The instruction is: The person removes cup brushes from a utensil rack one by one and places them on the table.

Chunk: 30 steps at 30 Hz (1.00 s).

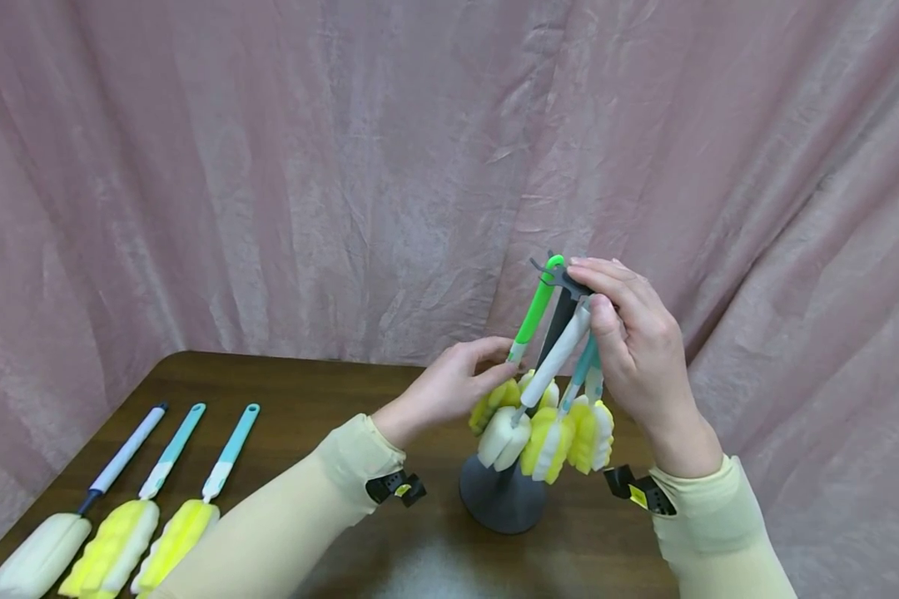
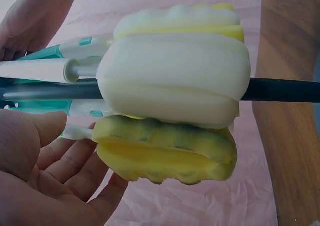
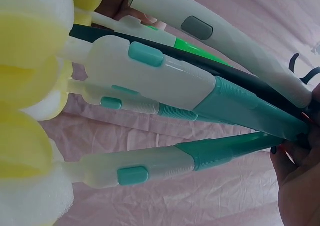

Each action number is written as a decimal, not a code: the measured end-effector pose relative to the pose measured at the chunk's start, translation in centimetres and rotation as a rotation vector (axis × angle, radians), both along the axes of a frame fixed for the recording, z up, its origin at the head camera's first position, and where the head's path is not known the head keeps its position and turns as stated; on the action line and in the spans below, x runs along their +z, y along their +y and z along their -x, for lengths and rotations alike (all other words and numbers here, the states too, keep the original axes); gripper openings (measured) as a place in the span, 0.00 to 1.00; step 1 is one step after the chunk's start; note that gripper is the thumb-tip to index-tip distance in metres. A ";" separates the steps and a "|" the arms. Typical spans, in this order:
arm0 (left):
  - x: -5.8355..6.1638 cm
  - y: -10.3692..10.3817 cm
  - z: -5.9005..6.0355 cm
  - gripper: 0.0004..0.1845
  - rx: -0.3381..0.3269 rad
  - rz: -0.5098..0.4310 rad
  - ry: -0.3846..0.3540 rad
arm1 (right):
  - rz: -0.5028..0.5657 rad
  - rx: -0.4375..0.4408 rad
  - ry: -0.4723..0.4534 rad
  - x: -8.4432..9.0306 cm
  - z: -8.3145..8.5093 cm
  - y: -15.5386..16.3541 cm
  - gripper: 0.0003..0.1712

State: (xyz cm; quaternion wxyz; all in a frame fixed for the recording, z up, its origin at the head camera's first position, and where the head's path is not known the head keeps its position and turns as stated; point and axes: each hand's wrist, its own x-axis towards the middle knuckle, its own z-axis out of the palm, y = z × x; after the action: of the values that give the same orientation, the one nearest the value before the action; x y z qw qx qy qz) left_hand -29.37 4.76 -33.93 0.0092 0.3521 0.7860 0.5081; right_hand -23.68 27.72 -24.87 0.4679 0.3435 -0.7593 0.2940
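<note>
My left hand pinches the lower handle of a green-handled bottle brush, thumb against fingers. Its yellow sponge, marked with grey, shows beside the fingers in the left wrist view. The brush's top end is at a hook of a dark hanging stand. My right hand grips the stand's top, with the fingers over the hooks and the thumb in front. Below it hang a white-handled brush with a cream sponge and several teal-handled brushes with yellow and white sponges. The right fingertips are partly hidden.
On the table's left lie a brush with a pale handle and dark neck and two teal-handled sponge brushes, side by side. The brown table ends in front of a pink curtain.
</note>
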 end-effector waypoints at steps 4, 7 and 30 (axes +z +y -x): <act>0.1 -0.1 -0.1 0.16 0.014 0.017 0.032 | -0.003 -0.002 0.001 0.1 -0.1 0.0 0.21; 0.1 0.0 -0.1 0.16 0.015 0.024 0.065 | -0.004 -0.005 0.000 0.2 -0.1 0.0 0.21; -0.5 0.6 -0.5 0.09 0.182 -0.033 0.289 | -0.002 0.001 0.007 0.0 -0.3 0.0 0.21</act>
State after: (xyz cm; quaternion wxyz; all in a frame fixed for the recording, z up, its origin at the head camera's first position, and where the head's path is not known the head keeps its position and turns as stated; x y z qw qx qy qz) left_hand -28.83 5.36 -34.47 -0.1557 0.3489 0.7993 0.4640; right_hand -23.38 27.72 -24.86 0.4701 0.3456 -0.7578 0.2921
